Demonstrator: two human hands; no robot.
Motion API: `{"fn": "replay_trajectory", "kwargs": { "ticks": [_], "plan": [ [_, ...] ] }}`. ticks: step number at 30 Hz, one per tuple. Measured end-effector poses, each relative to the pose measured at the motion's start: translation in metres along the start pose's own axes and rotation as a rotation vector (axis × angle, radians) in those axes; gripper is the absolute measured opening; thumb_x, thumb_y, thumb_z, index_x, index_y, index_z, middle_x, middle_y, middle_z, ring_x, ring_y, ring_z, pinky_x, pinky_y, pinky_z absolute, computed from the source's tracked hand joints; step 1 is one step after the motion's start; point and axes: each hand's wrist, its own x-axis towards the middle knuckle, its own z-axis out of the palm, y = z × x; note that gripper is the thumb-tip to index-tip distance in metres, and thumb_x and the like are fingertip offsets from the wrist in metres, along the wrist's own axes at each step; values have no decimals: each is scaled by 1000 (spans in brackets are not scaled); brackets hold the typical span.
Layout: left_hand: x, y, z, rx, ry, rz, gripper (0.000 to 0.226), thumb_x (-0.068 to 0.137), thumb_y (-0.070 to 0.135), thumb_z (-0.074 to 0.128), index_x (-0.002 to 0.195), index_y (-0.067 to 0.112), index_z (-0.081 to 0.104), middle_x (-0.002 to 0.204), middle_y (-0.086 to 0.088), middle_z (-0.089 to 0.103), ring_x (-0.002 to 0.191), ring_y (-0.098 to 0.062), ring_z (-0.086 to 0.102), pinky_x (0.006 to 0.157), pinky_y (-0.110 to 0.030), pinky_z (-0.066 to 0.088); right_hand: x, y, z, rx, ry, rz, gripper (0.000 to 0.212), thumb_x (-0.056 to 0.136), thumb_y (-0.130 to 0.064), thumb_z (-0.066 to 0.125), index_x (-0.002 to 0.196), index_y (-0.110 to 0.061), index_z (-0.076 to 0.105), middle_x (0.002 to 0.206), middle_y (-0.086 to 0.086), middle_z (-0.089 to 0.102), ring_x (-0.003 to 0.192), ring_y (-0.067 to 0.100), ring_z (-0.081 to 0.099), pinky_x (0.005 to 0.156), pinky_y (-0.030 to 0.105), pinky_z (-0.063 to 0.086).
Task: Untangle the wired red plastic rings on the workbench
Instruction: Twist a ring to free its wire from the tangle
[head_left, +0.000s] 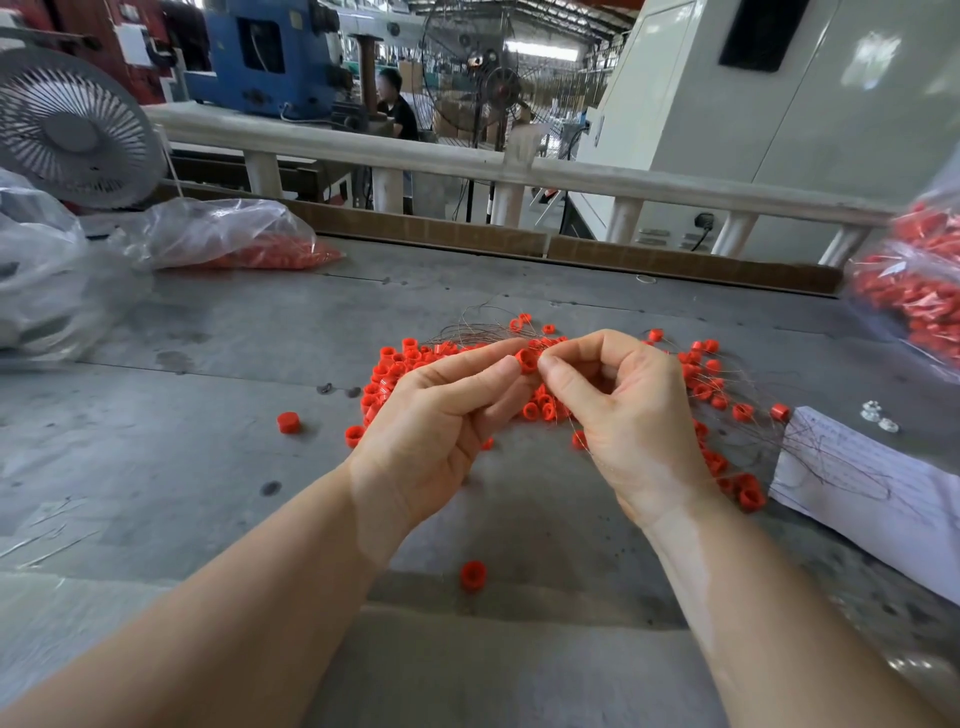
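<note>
A heap of small red plastic rings (387, 376) strung on thin wires (478, 325) lies in the middle of the grey workbench (208, 415). My left hand (436, 415) pinches one red ring (525, 359) between thumb and forefinger, raised just above the heap. My right hand (623, 410) meets it from the right, thumb and forefinger pinching at that ring's edge, likely on a wire too fine to see. More wired rings (701, 374) spread out to the right behind my right hand. Loose rings (289, 422) (472, 574) lie apart from the heap.
Clear plastic bags of red rings sit at the back left (249, 244) and at the right edge (914, 291). A written sheet of paper (872, 483) lies at the right with small white parts (878, 418) beside it. A fan (72, 130) and a railing (467, 161) stand behind.
</note>
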Motion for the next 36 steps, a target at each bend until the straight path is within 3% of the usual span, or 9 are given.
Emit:
{"fn": "replay_trajectory", "kwargs": {
  "ticks": [13,20,26,30,36],
  "plan": [
    [-1,0,0,-25,-16,11,22,65,1,60,78,8,77,84,-9,74,79,-13,72,62,-14,54,-1,-1,-1,-66,4,-96,18,81,-6,70,75,-23,67,67,-14,68,65,-1,61,65,11,45],
    [0,2,-2,-64,-19,-7,23,66,1,60,78,9,78,84,-8,74,77,-12,72,61,-14,54,-3,-5,-2,-113,-21,-123,20,83,-3,67,79,-22,68,69,-15,66,62,-4,58,58,7,39],
    [0,3,-2,-86,-27,-27,24,67,0,60,80,8,77,83,-8,74,77,-13,72,61,-14,54,-4,-9,-2,-149,-9,-141,25,83,-3,67,75,-27,64,66,-23,63,56,-1,54,46,15,43],
    [0,3,-2,-95,-34,-37,23,66,0,59,78,8,77,81,-8,74,75,-12,72,60,-14,54,-5,-9,-1,-171,-8,-188,24,84,0,65,76,-23,65,63,-16,62,55,-2,54,48,11,40],
    [1,5,-3,-121,-39,-44,24,66,0,59,78,9,78,80,-8,74,75,-12,72,60,-14,54,-4,-4,-2,-316,-9,-336,9,82,-1,63,81,-10,67,74,0,64,60,1,52,61,8,36]
  ]
}}
